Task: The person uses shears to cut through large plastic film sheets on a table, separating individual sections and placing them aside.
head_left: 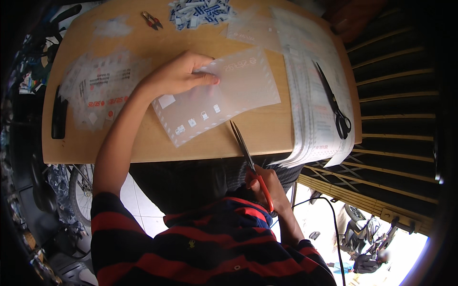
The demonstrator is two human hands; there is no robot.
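My left hand (193, 71) grips a translucent printed plastic sheet (243, 93) by its upper left part, thumb on top and the other fingers behind it. The sheet is tilted over the wooden table (214, 151), with small white icons along its lower edge. In my right hand (268, 183) is a pair of scissors with red handles (247, 151). Its blades point up and away, the tips just below the sheet's lower edge and apart from it. The blades look nearly together.
Black-handled scissors (334, 102) lie on a stack of printed plastic sheets (310, 128) at the right, which overhangs the near edge. Cut pieces (98, 90) lie at the left beside a black object (59, 114). Small red-handled snips (151, 20) and a heap of blue-white strips (198, 13) sit at the far side.
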